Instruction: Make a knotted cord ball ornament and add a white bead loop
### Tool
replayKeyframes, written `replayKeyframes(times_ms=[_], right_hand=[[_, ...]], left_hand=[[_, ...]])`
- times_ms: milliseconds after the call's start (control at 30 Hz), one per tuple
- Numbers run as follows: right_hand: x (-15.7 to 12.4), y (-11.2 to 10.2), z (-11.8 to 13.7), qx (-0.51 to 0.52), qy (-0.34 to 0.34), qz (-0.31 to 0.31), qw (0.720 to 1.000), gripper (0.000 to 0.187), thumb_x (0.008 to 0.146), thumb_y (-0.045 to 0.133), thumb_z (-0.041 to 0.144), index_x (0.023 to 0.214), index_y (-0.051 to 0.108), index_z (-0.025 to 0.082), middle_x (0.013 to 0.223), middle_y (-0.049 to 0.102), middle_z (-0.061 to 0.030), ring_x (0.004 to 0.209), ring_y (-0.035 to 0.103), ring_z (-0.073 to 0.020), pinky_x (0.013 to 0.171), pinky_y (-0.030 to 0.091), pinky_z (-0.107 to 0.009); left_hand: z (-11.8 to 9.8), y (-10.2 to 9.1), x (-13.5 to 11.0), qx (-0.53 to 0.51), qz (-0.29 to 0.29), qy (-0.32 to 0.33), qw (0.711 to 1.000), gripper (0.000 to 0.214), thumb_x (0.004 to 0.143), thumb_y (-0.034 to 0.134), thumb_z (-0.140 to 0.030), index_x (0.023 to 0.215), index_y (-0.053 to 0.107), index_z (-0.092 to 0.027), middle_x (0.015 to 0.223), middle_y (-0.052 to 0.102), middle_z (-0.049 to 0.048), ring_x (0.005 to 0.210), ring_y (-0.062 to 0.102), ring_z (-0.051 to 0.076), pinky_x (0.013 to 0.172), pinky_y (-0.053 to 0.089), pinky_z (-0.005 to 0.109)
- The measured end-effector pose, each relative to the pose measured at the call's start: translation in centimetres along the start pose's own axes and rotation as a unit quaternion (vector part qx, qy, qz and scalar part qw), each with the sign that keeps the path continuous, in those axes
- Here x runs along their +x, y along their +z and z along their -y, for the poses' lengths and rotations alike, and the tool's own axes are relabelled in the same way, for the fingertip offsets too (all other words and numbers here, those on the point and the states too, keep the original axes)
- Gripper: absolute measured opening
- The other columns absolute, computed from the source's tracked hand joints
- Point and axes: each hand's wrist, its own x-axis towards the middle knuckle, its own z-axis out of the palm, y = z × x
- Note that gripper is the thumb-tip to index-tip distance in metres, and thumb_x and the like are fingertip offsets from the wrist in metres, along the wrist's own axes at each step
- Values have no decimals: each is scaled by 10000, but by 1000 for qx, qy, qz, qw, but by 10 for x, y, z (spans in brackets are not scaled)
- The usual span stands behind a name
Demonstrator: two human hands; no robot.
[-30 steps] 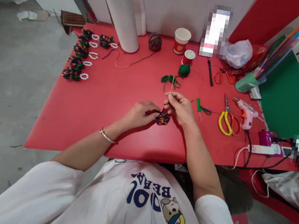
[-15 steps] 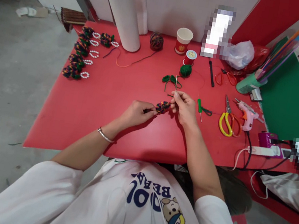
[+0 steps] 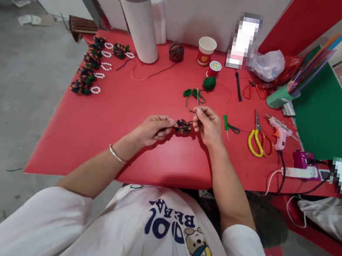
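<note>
My left hand [image 3: 157, 130] pinches the left end of a crocheted yarn piece [image 3: 183, 127], dark and multicoloured, just above the table. At its right side, my right hand [image 3: 205, 123] is closed on a thin metal needle-like tool [image 3: 198, 97], which points up and away. Whether it has a hook at the tip is too small to tell. A dark strand runs from the piece to the right fingers. Beyond that hand lie green crocheted leaves [image 3: 188, 92] with a trailing strand, and a green yarn ball [image 3: 209, 83].
Right of my hands lie a green-handled crochet hook [image 3: 225, 123], yellow-and-orange-handled scissors [image 3: 256, 141] and a pink glue gun [image 3: 281, 134]. Several finished pieces with white beads [image 3: 90, 61] line the left. A white flask [image 3: 140, 21], multicoloured yarn ball [image 3: 176, 51] and paper cup [image 3: 206, 50] stand behind.
My left fingers have shifted their grip, now reaching over the piece's left end, and the piece has turned. The metal tool leans slightly more to the left. The view has moved a little.
</note>
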Motion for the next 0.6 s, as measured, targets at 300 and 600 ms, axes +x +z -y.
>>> replayKeyframes(times_ms=[300,600], right_hand=[[-15,10,1,-3,-58,96,994,360,805,836,540,878,701,214,783,740,-2,661,683,-115,539,546,-209],[-25,18,4,-76,24,235,969,329,831,820,493,860,725,178,800,768,-29,610,674,-115,571,588,-245]], left_hand=[[9,4,0,-107,28,-71,991,277,742,876,-306,867,712,-120,365,359,-99,304,214,37,291,174,133],[10,1,1,-159,38,13,987,328,662,929,-266,891,733,-135,365,393,-101,315,270,33,314,224,113]])
